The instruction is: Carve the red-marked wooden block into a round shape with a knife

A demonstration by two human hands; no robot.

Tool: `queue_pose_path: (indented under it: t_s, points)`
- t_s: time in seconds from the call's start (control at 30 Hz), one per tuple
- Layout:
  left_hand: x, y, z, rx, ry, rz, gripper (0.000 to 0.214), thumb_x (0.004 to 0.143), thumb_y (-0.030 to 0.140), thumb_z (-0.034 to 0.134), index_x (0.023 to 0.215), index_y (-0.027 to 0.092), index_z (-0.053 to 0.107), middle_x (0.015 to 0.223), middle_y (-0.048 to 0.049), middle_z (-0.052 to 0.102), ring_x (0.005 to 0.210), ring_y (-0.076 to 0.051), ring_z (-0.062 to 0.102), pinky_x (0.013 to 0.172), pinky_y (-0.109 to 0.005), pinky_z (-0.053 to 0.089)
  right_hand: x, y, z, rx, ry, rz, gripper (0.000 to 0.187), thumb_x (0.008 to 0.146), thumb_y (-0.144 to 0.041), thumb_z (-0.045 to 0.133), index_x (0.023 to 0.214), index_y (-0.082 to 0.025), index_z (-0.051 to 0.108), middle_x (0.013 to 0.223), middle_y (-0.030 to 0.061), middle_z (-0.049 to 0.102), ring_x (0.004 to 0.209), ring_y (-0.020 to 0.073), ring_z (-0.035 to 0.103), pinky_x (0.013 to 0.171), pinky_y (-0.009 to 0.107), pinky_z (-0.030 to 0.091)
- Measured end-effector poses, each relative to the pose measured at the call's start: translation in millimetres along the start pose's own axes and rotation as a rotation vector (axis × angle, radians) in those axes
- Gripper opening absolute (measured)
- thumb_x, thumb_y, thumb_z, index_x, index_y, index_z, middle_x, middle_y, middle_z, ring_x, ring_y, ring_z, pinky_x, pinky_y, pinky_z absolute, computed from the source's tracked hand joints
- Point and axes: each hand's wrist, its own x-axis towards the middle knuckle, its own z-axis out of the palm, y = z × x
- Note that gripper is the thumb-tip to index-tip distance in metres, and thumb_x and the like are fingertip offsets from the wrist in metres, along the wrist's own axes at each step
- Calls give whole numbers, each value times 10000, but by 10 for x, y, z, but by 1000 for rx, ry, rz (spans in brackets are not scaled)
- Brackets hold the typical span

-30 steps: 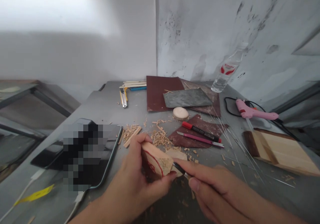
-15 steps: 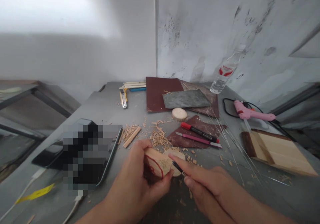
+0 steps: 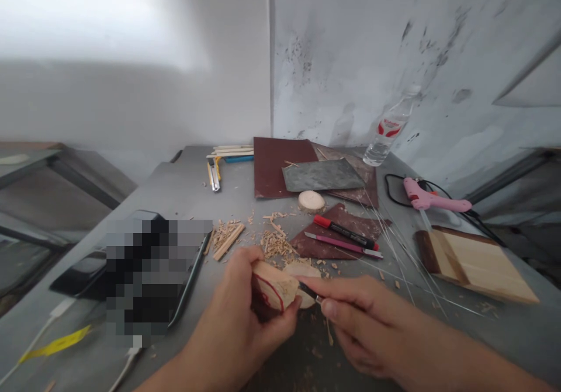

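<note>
In the lower middle, the left hand (image 3: 232, 313) grips a wood block (image 3: 283, 277). The right hand (image 3: 363, 316) pinches a small knife (image 3: 310, 292) at the block's right end. That end looks rough, and chips (image 3: 276, 241) cover some tabletop (image 3: 236, 184), so cutting seems started. I can't tell how much is left.

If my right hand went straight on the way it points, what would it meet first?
Probably the pale, red-lined wooden block, which the slim dark tool points at; exact contact is unclear.
</note>
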Motion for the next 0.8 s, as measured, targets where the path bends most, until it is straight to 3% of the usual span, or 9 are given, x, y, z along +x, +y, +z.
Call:
queue_pose_path:
  t_s: [0.07,0.13,0.23,0.33,0.4,0.5,0.57,0.73,0.8]
  points:
    - [-7,8,-1,-12,-16,-13,523,860,330,732,1239,268,377,792,72,619,636,-145,651,593,-251,530,-51,-76,11,-371,134,-122,448,1102,-439,444,1493,-297,610,857,47,629,764,173,536,721,285,498]
    - [-12,21,-6,-10,-31,-29,534,860,324,732,1249,265,371,812,60,635,654,-154,666,601,-261,539,-69,-123,36,-450,174,-157,429,1100,-416,449,1457,-278,643,954,78,658,857,194,561,778,304,504]
    - [-11,47,-19,-7,-35,-42,526,860,326,738,1225,269,364,802,64,628,654,-155,659,603,-262,539,-21,-95,54,24,38,13,481,1081,-553,463,1376,-229,659,597,-59,430,505,106,363,477,182,362]
    - [-3,58,-19,2,-20,-37,504,867,359,733,1196,271,362,770,76,595,617,-144,624,581,-255,521,32,-24,29,385,-87,171,597,1018,-626,545,1483,-251,555,506,-134,265,390,77,168,370,150,199]
    - [1,53,-9,4,-28,-52,500,866,345,725,1200,265,361,794,67,595,637,-145,631,596,-259,527,21,-11,4,226,-62,125,553,1048,-584,509,1509,-282,554,537,-105,333,418,92,262,403,159,287]
    - [1,44,5,-27,-72,-92,498,864,312,711,1216,257,363,820,60,594,666,-147,644,612,-261,534,-44,-44,-15,-321,138,-95,480,1073,-488,489,1501,-309,613,794,36,594,711,173,540,664,262,512]
    - [-5,45,6,-44,-84,-103,505,864,317,714,1221,254,363,812,64,591,659,-147,641,602,-258,530,-65,-60,-3,-438,196,-144,472,1067,-472,513,1495,-311,625,903,76,636,826,203,574,750,294,529]
    - [-24,56,-9,-15,-16,-49,506,881,365,721,1223,262,363,818,62,607,662,-147,644,624,-260,545,45,-10,66,346,-49,99,658,1019,-635,561,1531,-224,534,503,-124,303,388,75,209,374,148,245]
    - [-21,56,-10,-28,-4,-39,509,887,367,717,1232,268,356,810,66,614,658,-145,651,620,-255,550,72,-6,74,429,-81,106,697,999,-648,587,1537,-211,519,487,-140,283,370,67,175,357,147,218]
